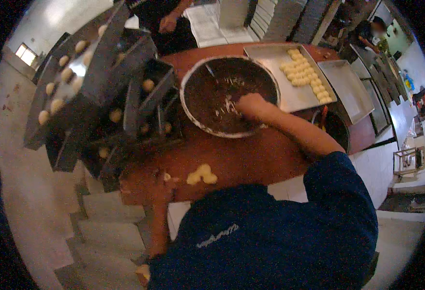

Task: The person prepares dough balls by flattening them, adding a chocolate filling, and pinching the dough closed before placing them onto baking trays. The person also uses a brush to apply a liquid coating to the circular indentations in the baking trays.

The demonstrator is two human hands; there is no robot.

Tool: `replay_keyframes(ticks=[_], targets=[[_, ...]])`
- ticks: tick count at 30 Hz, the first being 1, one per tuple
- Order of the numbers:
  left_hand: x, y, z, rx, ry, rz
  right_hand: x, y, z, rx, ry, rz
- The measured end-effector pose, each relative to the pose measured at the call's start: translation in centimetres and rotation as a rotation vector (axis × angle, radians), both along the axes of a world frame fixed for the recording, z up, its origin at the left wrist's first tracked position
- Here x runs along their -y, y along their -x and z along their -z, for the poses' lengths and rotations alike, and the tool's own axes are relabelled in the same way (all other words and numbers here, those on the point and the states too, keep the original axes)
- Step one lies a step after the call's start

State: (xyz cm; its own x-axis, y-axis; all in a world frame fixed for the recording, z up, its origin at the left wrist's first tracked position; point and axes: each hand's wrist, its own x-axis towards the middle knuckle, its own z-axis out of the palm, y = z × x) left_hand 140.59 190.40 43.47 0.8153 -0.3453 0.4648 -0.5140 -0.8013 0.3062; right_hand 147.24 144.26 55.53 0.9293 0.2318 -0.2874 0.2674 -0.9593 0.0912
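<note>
My right hand (252, 106) reaches into a large round bowl (191, 121) with a pale, smeared rim. The fingers curl down at the dark brown filling (212, 92); their tips are hidden. Low over the left end of the red-brown table, my left hand (161, 188) is dim and blurred. Its fingers are closed around a small pale piece of dough (167, 177). Just right of that hand, a few yellowish dough balls (202, 174) touch one another on the tabletop.
Stacked dark metal trays (111, 92) with round dough balls rise at the left. Behind the bowl to the right, a metal tray (265, 53) carries rows of dough balls, beside another shallow tray (348, 87). A dark bucket (337, 130) stands under my right forearm. Other people stand across the table and farther right.
</note>
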Motion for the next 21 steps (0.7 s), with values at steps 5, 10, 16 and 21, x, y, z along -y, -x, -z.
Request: replay_keyframes(ticks=[5,10,16,21], targets=[[2.2,1.4,3.2,-0.408,0.367,-0.125,1.2,-5.0,2.6,-0.098,0.099,-0.227],[4.7,1.1,-1.3,-0.412,0.397,-0.204,2.0,-13.8,5.6,0.46,-0.072,-0.156],[-0.1,0.6,8.9,-0.131,0.146,-0.24,1.2,-11.4,9.2,0.273,-0.052,-0.185],[2.6,0.7,5.0,-0.138,0.235,-0.275,1.4,-3.7,6.4,0.072,-0.136,-0.127]])
